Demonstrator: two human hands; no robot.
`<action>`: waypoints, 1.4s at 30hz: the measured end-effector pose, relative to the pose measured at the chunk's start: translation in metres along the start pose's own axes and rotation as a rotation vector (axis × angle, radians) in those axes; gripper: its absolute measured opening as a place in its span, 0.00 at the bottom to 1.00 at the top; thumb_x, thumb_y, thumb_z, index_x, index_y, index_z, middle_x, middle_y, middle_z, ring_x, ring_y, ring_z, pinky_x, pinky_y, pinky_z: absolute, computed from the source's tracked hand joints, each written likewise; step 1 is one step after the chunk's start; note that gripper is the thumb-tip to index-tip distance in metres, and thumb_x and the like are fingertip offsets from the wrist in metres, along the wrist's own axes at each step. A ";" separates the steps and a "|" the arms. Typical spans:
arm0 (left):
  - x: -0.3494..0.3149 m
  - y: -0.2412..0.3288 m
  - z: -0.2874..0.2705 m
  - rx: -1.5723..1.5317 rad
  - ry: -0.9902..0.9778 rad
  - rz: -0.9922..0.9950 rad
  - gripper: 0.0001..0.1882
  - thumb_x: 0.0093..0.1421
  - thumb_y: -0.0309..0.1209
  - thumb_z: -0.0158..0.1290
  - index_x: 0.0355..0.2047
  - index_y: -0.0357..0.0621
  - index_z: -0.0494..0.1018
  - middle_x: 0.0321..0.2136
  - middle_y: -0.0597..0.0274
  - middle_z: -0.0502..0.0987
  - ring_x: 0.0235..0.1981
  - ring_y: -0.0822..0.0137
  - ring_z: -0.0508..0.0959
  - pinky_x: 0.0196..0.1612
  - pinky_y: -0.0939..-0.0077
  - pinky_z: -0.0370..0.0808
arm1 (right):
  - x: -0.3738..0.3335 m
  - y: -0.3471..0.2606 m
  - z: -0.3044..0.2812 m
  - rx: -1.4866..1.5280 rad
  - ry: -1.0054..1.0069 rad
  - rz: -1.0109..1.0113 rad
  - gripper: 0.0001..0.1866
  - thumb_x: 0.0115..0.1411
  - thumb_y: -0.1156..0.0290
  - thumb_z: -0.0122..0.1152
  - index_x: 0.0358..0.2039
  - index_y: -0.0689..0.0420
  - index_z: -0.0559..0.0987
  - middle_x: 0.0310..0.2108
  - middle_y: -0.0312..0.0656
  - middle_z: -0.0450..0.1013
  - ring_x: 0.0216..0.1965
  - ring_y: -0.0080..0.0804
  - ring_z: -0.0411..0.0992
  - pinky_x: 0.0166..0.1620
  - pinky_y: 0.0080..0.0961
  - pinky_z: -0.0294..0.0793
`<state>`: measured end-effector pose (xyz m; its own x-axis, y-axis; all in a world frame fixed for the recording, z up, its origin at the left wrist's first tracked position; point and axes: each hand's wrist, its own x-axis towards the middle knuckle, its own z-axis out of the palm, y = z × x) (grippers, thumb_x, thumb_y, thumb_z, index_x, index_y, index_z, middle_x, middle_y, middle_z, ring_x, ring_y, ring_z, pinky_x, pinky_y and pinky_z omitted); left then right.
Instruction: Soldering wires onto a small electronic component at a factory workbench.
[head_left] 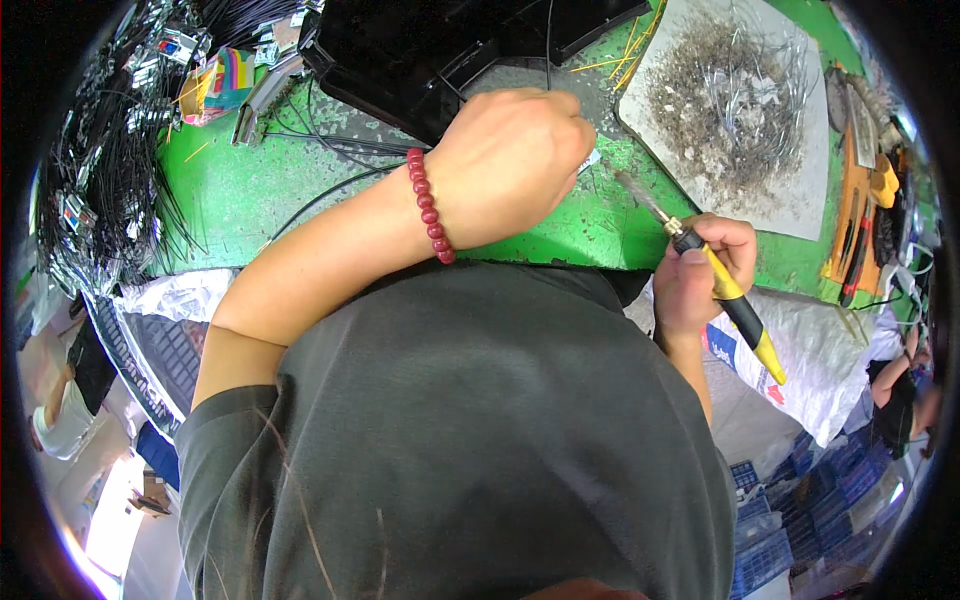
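Head | right grip [684,290] holds yellow-black tool [738,312] | white sack [815,365]: blue-red print [721,344]

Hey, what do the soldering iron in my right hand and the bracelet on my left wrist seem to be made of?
Soldering iron: its black and yellow handle looks like plastic, given the smooth, solid colouring; the collar looks like brassy metal from its golden shine. Bracelet: round dark-red beads, polished-looking from their highlights; wood, plastic or stone, I can't tell.
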<state>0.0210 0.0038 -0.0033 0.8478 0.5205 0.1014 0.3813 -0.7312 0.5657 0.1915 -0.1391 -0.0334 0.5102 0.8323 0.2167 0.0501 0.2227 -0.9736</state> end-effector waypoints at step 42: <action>-0.001 -0.004 -0.001 0.056 -0.051 0.017 0.06 0.48 0.26 0.52 0.21 0.37 0.68 0.24 0.53 0.70 0.29 0.52 0.73 0.32 0.62 0.71 | 0.000 -0.001 0.001 -0.178 -0.155 -0.003 0.12 0.46 0.71 0.62 0.27 0.62 0.69 0.23 0.38 0.68 0.21 0.19 0.61 0.25 0.15 0.60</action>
<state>0.0181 0.0067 -0.0044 0.8716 0.4854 0.0680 0.3853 -0.7643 0.5171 0.1911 -0.1385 -0.0326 0.3724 0.9030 0.2142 0.2089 0.1434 -0.9674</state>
